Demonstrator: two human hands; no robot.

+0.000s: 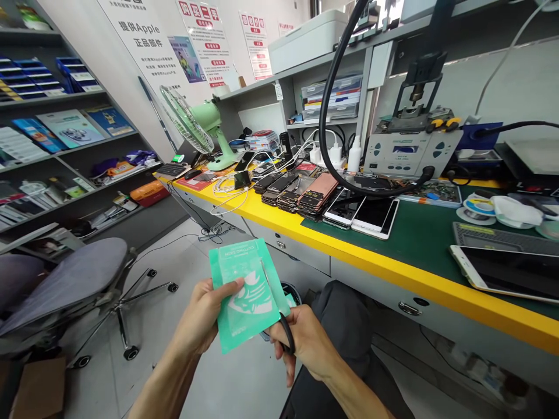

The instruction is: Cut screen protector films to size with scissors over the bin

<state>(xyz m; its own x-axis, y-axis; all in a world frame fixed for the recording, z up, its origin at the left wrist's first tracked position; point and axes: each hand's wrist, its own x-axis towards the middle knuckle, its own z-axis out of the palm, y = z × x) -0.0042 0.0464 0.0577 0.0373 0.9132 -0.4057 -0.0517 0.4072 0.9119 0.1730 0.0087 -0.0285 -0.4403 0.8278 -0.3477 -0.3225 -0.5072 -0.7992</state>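
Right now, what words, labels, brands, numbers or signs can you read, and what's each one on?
"CUTTING LION": green packet
"提供Apple 正品部件": left wall poster
"购买二手": middle wall poster
"回收价格": right wall poster
Too small or blurred to read surely: the packet's other print, the posters' finer lines, and the grey control unit's markings.

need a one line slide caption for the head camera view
Left hand holds a green packet while the right hand grips scissors at its edge, beside a yellow-edged bench.
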